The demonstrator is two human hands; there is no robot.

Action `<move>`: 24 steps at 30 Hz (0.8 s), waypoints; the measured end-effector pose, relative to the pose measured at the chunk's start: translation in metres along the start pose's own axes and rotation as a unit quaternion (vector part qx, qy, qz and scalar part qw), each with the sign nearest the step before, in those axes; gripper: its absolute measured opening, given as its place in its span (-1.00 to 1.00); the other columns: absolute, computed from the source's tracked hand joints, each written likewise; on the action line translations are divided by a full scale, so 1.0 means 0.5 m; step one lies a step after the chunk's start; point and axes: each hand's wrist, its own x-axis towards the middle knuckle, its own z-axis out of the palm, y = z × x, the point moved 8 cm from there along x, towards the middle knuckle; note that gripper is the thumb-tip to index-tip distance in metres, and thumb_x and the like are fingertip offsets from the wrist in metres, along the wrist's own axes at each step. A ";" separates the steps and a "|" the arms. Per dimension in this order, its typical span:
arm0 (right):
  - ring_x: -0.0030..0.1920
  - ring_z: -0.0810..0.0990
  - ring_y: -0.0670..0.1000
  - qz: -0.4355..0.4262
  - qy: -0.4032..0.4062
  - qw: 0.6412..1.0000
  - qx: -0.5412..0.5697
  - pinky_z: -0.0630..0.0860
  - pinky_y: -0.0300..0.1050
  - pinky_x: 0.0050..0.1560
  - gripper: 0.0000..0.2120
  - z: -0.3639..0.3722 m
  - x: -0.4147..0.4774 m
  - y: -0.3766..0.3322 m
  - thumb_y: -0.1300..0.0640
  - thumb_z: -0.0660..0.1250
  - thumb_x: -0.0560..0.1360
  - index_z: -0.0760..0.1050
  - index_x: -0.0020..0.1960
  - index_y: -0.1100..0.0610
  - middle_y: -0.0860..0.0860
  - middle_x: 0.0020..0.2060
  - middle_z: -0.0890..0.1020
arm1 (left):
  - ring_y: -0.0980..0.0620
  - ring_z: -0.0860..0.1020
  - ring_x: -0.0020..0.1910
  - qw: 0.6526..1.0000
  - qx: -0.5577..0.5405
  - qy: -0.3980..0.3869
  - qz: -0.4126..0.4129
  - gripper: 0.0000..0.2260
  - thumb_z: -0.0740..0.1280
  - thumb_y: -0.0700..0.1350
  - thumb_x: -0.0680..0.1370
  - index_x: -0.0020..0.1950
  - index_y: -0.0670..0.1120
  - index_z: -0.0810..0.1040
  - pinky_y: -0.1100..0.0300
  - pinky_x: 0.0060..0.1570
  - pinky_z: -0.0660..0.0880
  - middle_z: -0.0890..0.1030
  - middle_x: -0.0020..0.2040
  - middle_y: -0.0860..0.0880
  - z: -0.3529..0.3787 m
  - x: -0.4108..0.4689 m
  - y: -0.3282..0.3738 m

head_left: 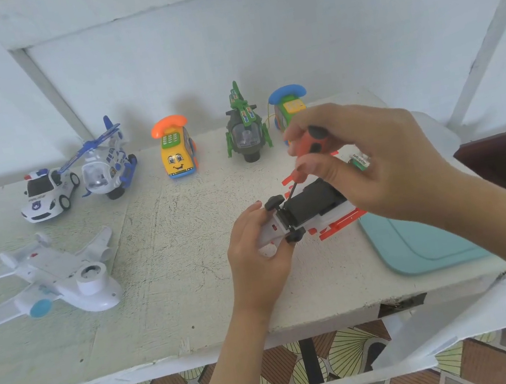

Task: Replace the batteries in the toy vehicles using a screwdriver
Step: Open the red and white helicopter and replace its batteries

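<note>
So that its underside faces up for the screw, the left hand (255,255) curls round the toy (313,202) right of centre; the right hand (374,164) pinches the screwdriver (310,145), tip angled down at it

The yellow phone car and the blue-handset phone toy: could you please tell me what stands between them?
A green toy helicopter stands between the yellow phone car and the blue-handset phone toy, as the head view shows.

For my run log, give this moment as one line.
left hand: holds upturned toy vehicle | right hand: grips screwdriver | tip: at vehicle underside
</note>
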 end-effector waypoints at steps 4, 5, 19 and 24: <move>-0.04 0.59 -0.08 -0.013 -0.071 0.997 -0.011 0.51 -0.18 0.05 -0.65 0.025 -0.001 -0.005 0.24 0.20 0.56 0.40 0.34 0.15 -0.01 0.00 0.57 | -0.03 0.55 0.17 1.000 0.005 0.007 0.010 -0.58 0.58 -0.28 0.33 0.14 -0.18 0.58 0.03 0.17 0.50 0.57 0.13 0.05 -0.002 0.002 0.004; -0.02 0.58 -0.09 -0.012 -0.085 0.996 -0.011 0.49 -0.19 0.06 -0.61 0.030 -0.002 -0.005 0.26 0.19 0.56 0.36 0.38 0.13 -0.01 0.03 0.56 | -0.02 0.55 0.17 1.000 0.004 0.010 0.014 -0.58 0.58 -0.28 0.33 0.14 -0.17 0.58 0.04 0.17 0.50 0.56 0.13 0.06 -0.003 0.002 0.007; -0.02 0.57 -0.16 0.003 -0.015 0.997 0.073 0.50 -0.21 0.06 -0.61 0.031 0.011 -0.001 0.18 0.07 0.60 0.40 0.40 0.18 -0.22 0.06 0.48 | -0.03 0.54 0.18 1.000 -0.001 0.005 0.009 -0.58 0.56 -0.28 0.33 0.16 -0.18 0.58 0.06 0.21 0.48 0.57 0.14 0.01 -0.005 0.000 0.007; -0.24 0.61 0.16 0.091 0.062 0.969 0.221 0.60 -0.06 -0.11 -0.68 0.027 0.016 0.023 0.28 0.29 0.54 0.52 0.29 0.15 0.00 -0.10 0.63 | 0.02 0.52 0.17 1.000 -0.009 0.002 0.008 -0.57 0.56 -0.29 0.33 0.16 -0.14 0.57 0.15 0.22 0.47 0.56 0.13 0.03 -0.004 0.002 0.011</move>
